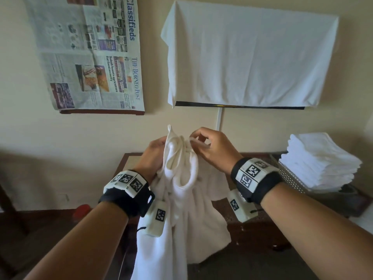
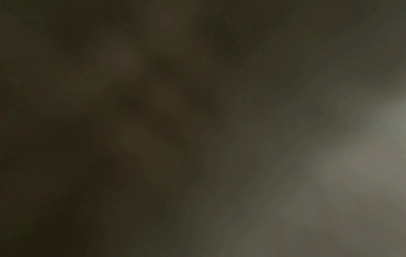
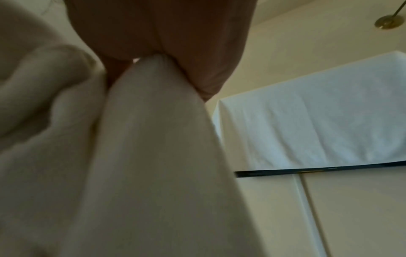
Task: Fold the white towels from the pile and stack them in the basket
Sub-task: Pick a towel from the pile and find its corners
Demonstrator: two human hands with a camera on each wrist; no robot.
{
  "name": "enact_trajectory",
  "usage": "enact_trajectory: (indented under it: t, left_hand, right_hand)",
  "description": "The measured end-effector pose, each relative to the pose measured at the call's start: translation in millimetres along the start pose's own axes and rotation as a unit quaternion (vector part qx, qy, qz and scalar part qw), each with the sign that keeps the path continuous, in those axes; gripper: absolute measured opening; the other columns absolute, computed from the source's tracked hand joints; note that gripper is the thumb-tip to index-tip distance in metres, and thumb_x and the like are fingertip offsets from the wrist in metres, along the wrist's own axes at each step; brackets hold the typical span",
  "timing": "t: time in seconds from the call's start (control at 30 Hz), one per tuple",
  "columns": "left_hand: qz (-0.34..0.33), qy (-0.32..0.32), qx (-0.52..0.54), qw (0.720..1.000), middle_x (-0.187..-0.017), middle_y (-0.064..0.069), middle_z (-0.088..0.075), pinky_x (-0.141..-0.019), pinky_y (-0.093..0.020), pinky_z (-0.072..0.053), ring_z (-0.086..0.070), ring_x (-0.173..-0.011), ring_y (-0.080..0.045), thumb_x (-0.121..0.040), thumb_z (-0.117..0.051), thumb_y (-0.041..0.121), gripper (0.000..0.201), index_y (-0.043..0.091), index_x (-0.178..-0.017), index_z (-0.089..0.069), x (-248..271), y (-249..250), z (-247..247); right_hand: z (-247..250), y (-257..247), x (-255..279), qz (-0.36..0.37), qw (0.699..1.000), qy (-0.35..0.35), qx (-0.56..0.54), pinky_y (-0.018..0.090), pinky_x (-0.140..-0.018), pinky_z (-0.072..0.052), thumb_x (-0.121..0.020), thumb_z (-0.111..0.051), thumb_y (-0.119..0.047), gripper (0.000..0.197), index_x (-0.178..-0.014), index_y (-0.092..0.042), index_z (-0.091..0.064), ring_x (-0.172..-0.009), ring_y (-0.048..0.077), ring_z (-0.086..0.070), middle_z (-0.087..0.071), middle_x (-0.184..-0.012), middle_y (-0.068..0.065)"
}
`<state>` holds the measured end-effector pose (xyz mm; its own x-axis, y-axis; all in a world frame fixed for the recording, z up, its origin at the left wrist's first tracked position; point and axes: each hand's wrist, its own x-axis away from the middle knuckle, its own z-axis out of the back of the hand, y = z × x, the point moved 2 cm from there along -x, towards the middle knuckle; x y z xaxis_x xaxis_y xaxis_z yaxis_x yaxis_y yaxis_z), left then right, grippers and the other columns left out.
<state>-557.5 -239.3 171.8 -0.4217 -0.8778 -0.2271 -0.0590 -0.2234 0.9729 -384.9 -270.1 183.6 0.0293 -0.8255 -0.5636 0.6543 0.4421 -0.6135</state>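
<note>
Both hands hold a white towel [image 1: 181, 178] up in front of the person, above the dark worktop [image 1: 250, 221]. The left hand [image 1: 153, 154] grips the bunched cloth near its top from the left side; its fingers are mostly hidden behind the folds, so how they lie cannot be told exactly. The right hand [image 1: 214, 150] pinches a top edge of the towel between thumb and curled fingers [image 1: 196, 134] (the right wrist view shows the cloth squeezed between fingertips [image 3: 197, 69] from below). The rest of the towel hangs down in loose folds, its lower part draped over the front edge of the worktop.

At the right end of the worktop stands a perforated basket [image 1: 292, 178] with a stack of folded towels [image 1: 321, 160] rising above its rim. On the wall behind hang a newspaper [image 1: 88, 55] and a white cloth [image 1: 248, 55] draped over a dark-edged panel. The left wrist view is dark and blurred.
</note>
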Motion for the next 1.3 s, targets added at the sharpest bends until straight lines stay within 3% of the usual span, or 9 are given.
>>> enact_trajectory:
  t: [0.17, 0.27, 0.37, 0.53, 0.6, 0.73, 0.87, 1.1, 1.3]
  left_hand:
    - [-0.009, 0.051, 0.065, 0.997, -0.061, -0.001, -0.055, -0.065, -0.031, -0.044, -0.052, -0.059, -0.017, -0.084, -0.065, 0.017, 0.026, 0.020, -0.058, -0.061, -6.4, 4.3, 11.7]
    - [-0.021, 0.031, 0.068, 0.997, -0.063, -0.003, -0.053, -0.069, -0.034, -0.041, -0.048, -0.064, -0.021, -0.068, -0.067, 0.024, 0.017, 0.024, -0.052, -0.062, -7.1, 10.5, 4.6]
    - [-0.027, 0.023, 0.056, 0.998, -0.057, 0.003, -0.053, -0.063, -0.031, -0.041, -0.047, -0.060, -0.019, -0.083, -0.064, 0.019, 0.033, 0.026, -0.051, -0.063, -11.5, 12.2, 3.7]
    - [-0.055, -0.056, 0.017, 0.997, -0.077, -0.015, -0.065, -0.067, -0.036, -0.048, -0.056, -0.068, -0.025, -0.086, -0.060, 0.019, 0.017, 0.016, -0.072, -0.070, -17.1, 26.5, -1.9]
    - [-0.072, -0.050, 0.026, 0.996, -0.094, -0.022, -0.069, -0.079, -0.043, -0.052, -0.061, -0.081, -0.031, -0.089, -0.054, 0.016, 0.022, 0.012, -0.081, -0.074, -20.1, 37.1, -0.4]
    - [-0.114, -0.040, 0.093, 0.988, -0.069, -0.006, -0.064, -0.065, -0.032, -0.055, -0.063, -0.066, -0.020, -0.104, -0.046, 0.020, 0.047, 0.019, -0.064, -0.070, -23.5, 63.9, 5.1]
    - [-0.156, -0.025, 0.091, 0.983, -0.072, -0.011, -0.063, -0.066, -0.037, -0.053, -0.060, -0.064, -0.025, -0.095, -0.060, 0.024, 0.025, 0.018, -0.074, -0.071, -24.4, 87.8, 4.0]
    - [-0.201, -0.044, 0.119, 0.971, -0.081, -0.014, -0.068, -0.066, -0.035, -0.054, -0.063, -0.069, -0.024, -0.104, -0.045, 0.006, 0.028, 0.010, -0.094, -0.071, -26.1, 116.4, -2.0]
    - [-0.206, -0.106, 0.159, 0.960, -0.095, -0.018, -0.071, -0.074, -0.035, -0.059, -0.069, -0.080, -0.026, -0.091, -0.056, 0.012, 0.029, -0.004, -0.113, -0.066, -29.5, 123.4, -9.2]
  right_hand:
    - [16.9, 46.4, 37.0, -0.143, 0.966, -0.144, 0.158, 0.025, -0.066, -0.051, -0.089, -0.067, -0.035, 0.015, -0.085, -0.021, -0.071, -0.073, 0.004, -0.064, -0.070, -0.079, -0.008]
    - [36.2, 79.8, 54.6, -0.216, 0.962, -0.102, 0.135, 0.026, -0.064, -0.047, -0.092, -0.064, -0.034, 0.022, -0.087, -0.014, -0.073, -0.068, 0.015, -0.064, -0.072, -0.080, 0.006]
    - [62.5, 95.0, 57.2, -0.237, 0.968, -0.013, 0.076, 0.029, -0.065, -0.047, -0.096, -0.060, -0.028, 0.022, -0.085, -0.013, -0.071, -0.070, 0.025, -0.062, -0.071, -0.086, 0.014]
    - [87.4, 48.9, 16.0, -0.132, 0.988, 0.072, -0.032, 0.048, -0.089, -0.056, -0.097, -0.055, -0.006, 0.025, -0.097, -0.019, -0.075, -0.096, 0.030, -0.068, -0.074, -0.099, 0.004]
    - [92.3, 15.3, 1.1, -0.085, 0.990, 0.078, -0.084, 0.039, -0.085, -0.059, -0.095, -0.049, 0.007, 0.032, -0.096, -0.013, -0.074, -0.093, 0.024, -0.070, -0.074, -0.096, 0.005]
    - [99.9, -43.8, -17.8, 0.026, 0.990, 0.096, -0.096, 0.016, -0.066, -0.051, -0.095, -0.050, 0.005, 0.024, -0.097, -0.004, -0.073, -0.072, 0.000, -0.063, -0.071, -0.085, -0.002]
    - [100.4, -82.2, -31.6, 0.089, 0.990, 0.077, -0.079, 0.013, -0.081, -0.049, -0.095, -0.061, -0.007, 0.014, -0.096, -0.007, -0.074, -0.086, 0.000, -0.066, -0.074, -0.093, -0.003]
    - [102.7, -129.0, -47.4, 0.131, 0.987, 0.051, -0.084, 0.021, -0.076, -0.055, -0.089, -0.071, -0.018, 0.007, -0.091, -0.013, -0.076, -0.081, 0.011, -0.069, -0.075, -0.087, 0.001]
    - [96.0, -142.9, -57.6, 0.174, 0.982, 0.043, -0.067, 0.047, -0.082, -0.055, -0.086, -0.075, -0.018, 0.013, -0.092, -0.007, -0.073, -0.083, 0.031, -0.068, -0.073, -0.084, 0.010]
